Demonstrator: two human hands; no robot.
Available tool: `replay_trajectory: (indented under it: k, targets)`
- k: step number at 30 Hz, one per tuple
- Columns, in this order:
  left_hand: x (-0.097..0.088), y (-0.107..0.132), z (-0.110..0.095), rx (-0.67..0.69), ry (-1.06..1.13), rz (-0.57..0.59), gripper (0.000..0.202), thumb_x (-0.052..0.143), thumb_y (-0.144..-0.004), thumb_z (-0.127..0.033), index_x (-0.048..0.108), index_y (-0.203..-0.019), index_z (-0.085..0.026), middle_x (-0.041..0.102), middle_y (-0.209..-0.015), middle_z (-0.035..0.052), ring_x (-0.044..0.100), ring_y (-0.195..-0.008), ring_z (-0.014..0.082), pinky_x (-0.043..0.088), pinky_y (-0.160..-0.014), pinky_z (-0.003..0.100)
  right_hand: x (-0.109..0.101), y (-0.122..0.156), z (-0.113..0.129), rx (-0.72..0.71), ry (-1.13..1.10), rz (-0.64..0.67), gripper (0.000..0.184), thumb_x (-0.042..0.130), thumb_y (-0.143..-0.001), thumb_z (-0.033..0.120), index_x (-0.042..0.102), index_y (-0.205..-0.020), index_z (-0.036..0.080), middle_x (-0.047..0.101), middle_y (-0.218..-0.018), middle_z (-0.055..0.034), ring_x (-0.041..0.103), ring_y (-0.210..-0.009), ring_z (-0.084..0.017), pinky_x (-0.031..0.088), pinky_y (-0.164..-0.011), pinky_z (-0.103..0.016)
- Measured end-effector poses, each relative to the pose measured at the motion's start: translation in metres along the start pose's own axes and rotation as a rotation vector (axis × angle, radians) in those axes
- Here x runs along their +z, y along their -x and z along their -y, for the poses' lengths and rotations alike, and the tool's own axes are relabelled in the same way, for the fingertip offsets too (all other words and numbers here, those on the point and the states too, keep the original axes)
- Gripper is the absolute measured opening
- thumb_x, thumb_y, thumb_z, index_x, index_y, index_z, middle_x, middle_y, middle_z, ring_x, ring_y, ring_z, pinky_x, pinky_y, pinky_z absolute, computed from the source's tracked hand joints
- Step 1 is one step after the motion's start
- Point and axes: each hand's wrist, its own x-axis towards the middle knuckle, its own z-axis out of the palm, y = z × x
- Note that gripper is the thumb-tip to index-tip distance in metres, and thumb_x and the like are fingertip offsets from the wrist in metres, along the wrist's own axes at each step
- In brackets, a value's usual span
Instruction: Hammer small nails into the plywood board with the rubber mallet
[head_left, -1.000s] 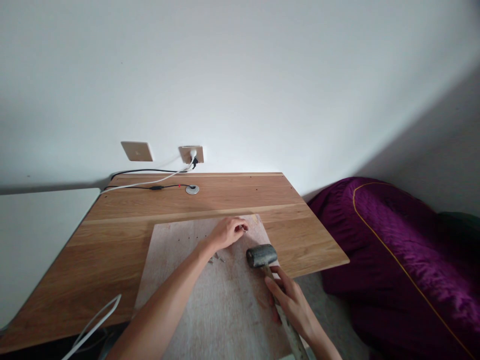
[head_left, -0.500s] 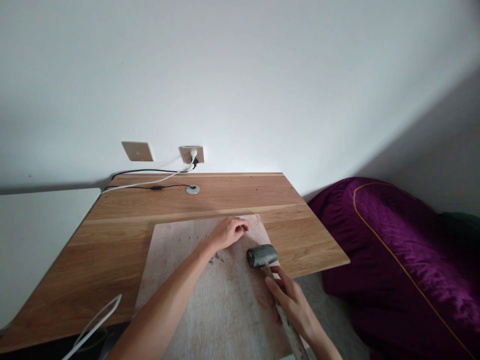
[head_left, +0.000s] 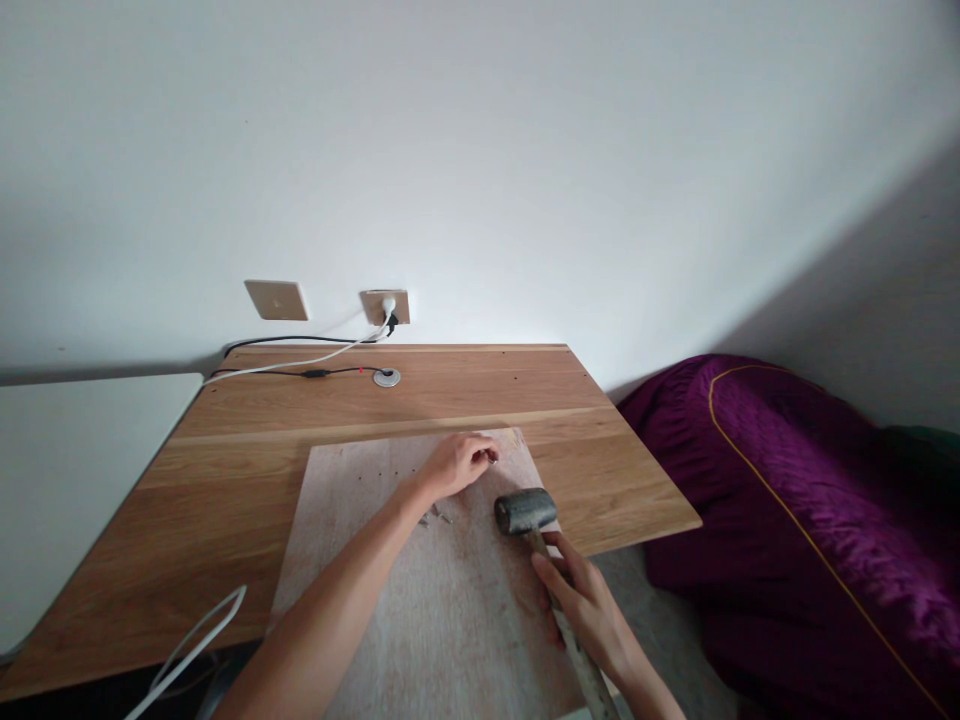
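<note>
My left hand (head_left: pixel 455 464) rests near the far right corner of a pale plywood board (head_left: pixel 360 580), its fingers pinched on a small nail (head_left: pixel 491 459). A few loose nails (head_left: pixel 437 517) lie on the board just below that hand. My right hand (head_left: pixel 586 607) is wrapped round the wooden handle of a mallet, whose dark head (head_left: pixel 525 511) rests on the board close to the pinched nail. A row of tiny dark dots runs along the board's far edge.
The board lies on a wooden desk (head_left: pixel 240 450) against a white wall with two socket plates; cables (head_left: pixel 300 360) run along the back. A white cable (head_left: pixel 187 650) loops at the front left. A purple-covered bed (head_left: pixel 810 540) stands to the right, a white surface (head_left: pixel 67 470) to the left.
</note>
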Motion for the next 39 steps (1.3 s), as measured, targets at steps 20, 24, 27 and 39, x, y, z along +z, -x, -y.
replay_trajectory:
  k: [20, 24, 27, 39]
  targets:
    - [-0.001, 0.001, -0.012, 0.003, -0.079, -0.001, 0.013, 0.068, -0.085, -0.008, 0.071, -0.090, -0.020, 0.072, -0.090, 0.0012, 0.066, -0.079, 0.0148, 0.047, -0.076, 0.023, 0.002, 0.000, 0.003, 0.016, -0.044, 0.020, 0.052, 0.053, -0.094, 0.066, 0.056, -0.119, 0.022, 0.053, -0.061, 0.0088, 0.052, -0.036, -0.011, 0.040, -0.033, -0.021]
    - [-0.001, 0.001, -0.012, -0.012, -0.092, 0.014, 0.013, 0.067, -0.087, -0.008, 0.071, -0.091, -0.020, 0.071, -0.089, 0.0012, 0.066, -0.077, 0.0151, 0.047, -0.075, 0.023, 0.001, 0.000, 0.002, 0.027, -0.035, 0.020, 0.053, 0.055, -0.092, 0.067, 0.056, -0.119, 0.022, 0.055, -0.062, 0.0085, 0.052, -0.035, -0.011, 0.038, -0.033, -0.021]
    - [0.000, 0.001, -0.010, -0.019, -0.054, 0.019, 0.015, 0.068, -0.086, -0.006, 0.070, -0.090, -0.020, 0.072, -0.089, 0.0006, 0.066, -0.077, 0.0144, 0.046, -0.074, 0.023, 0.001, -0.002, 0.002, 0.043, -0.039, 0.016, 0.055, 0.056, -0.090, 0.069, 0.055, -0.119, 0.022, 0.055, -0.061, 0.0091, 0.052, -0.034, -0.012, 0.039, -0.032, -0.021]
    - [0.002, 0.001, -0.009, -0.031, -0.073, 0.022, 0.018, 0.068, -0.086, -0.005, 0.070, -0.096, -0.020, 0.074, -0.095, 0.0011, 0.068, -0.080, 0.0150, 0.047, -0.077, 0.023, -0.001, -0.016, 0.015, 0.166, -0.212, 0.092, 0.055, 0.061, -0.084, 0.073, 0.055, -0.100, 0.021, 0.053, -0.051, 0.0101, 0.055, -0.033, -0.013, 0.035, -0.033, -0.020]
